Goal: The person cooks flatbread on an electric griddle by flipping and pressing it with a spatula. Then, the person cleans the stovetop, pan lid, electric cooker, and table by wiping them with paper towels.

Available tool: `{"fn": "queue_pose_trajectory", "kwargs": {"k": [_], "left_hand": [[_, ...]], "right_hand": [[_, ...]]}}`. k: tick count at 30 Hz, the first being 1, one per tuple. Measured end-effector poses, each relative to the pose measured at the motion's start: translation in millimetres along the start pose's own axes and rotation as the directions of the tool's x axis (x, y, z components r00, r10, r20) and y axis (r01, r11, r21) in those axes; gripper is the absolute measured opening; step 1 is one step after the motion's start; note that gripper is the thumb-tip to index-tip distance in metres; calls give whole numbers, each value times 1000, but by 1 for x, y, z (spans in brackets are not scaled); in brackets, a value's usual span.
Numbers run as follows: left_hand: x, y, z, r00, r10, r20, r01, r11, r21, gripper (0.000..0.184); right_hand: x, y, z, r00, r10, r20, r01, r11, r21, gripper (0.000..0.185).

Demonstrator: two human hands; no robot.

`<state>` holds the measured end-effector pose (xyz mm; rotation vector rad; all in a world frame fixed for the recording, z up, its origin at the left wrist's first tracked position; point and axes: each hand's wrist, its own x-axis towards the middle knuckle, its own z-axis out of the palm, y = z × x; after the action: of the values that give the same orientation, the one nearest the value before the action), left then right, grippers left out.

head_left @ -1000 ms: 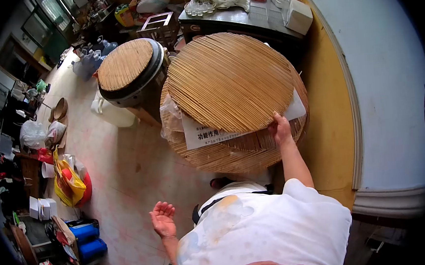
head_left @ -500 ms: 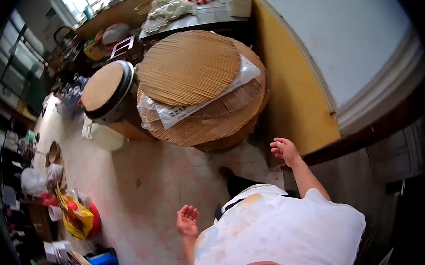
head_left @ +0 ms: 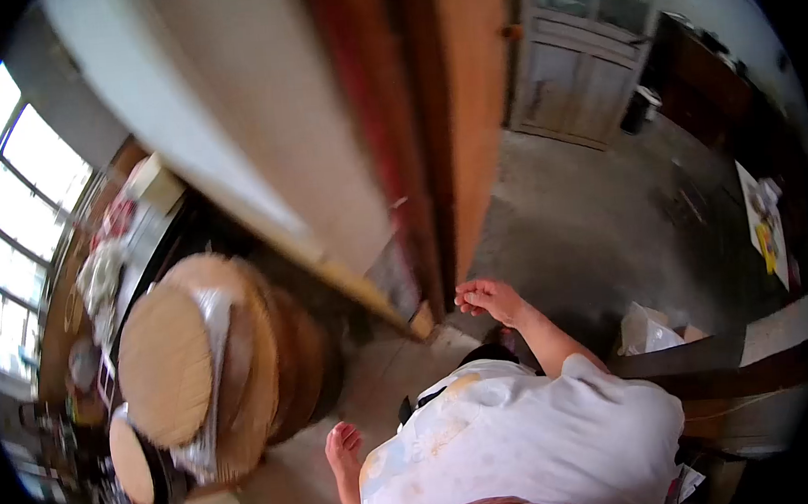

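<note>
One left hand (head_left: 345, 448), one right hand (head_left: 487, 300), both empty, fingers loosely curled.
Two round tan mats (head_left: 166, 365) lie leftward: one atop a brown round stack (head_left: 295, 367), one atop a black round base (head_left: 163, 470).

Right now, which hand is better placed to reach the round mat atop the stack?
Probably the left hand: it appears nearer the round mat. The right hand is farther away, over toward the wooden door frame. Both look empty.

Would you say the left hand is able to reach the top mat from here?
Probably not without a step: nothing visible blocks the left hand, but floor shows between it and the top mat, which looks too far off.
</note>
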<state>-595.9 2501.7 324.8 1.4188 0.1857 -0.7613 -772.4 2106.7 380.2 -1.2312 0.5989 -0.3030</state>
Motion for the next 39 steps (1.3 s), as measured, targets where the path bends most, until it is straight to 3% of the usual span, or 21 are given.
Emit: {"fn": "queue_pose_trajectory", "kwargs": {"k": [1, 3, 6, 8, 10, 19, 23, 25, 30, 35, 39], "left_hand": [[23, -3, 21, 999, -4, 50, 3, 1000, 22, 29], [70, -24, 72, 985, -7, 174, -43, 959, 280, 30], [116, -41, 167, 936, -129, 327, -122, 753, 647, 30], [133, -44, 217, 888, -228, 399, -204, 582, 788, 30], [142, -43, 269, 834, -320, 449, -290, 438, 851, 30], [202, -47, 404, 791, -513, 332, -277, 183, 943, 30], [248, -50, 468, 777, -548, 309, -291, 122, 949, 30], [272, -41, 516, 766, -551, 331, -332, 102, 938, 30], [317, -14, 662, 715, -505, 484, -482, 146, 864, 30], [332, 1, 781, 700, -438, 564, -485, 288, 826, 31], [338, -27, 796, 769, -428, 475, -381, 289, 878, 31]], "right_hand": [[-8, -1, -28, 999, -20, -50, 20, 1000, 6, 25], [-22, -3, -94, 974, -114, -196, 124, 992, 40, 25], [-40, -23, -186, 916, -94, -391, 153, 981, 123, 27], [-49, -35, -227, 860, -78, -505, 176, 973, 150, 28], [-54, -52, -273, 768, -95, -634, 223, 967, 125, 30], [-23, -67, -389, 684, -40, -728, 309, 920, 240, 26], [-1, -81, -432, 638, 2, -770, 377, 872, 314, 23], [12, -100, -471, 553, 51, -831, 351, 891, 289, 23], [51, -139, -561, 502, -23, -865, 382, 903, 198, 25], [122, -176, -639, 557, 20, -831, 365, 892, 266, 24], [176, -202, -717, 640, 15, -768, 259, 937, 234, 24]]}}
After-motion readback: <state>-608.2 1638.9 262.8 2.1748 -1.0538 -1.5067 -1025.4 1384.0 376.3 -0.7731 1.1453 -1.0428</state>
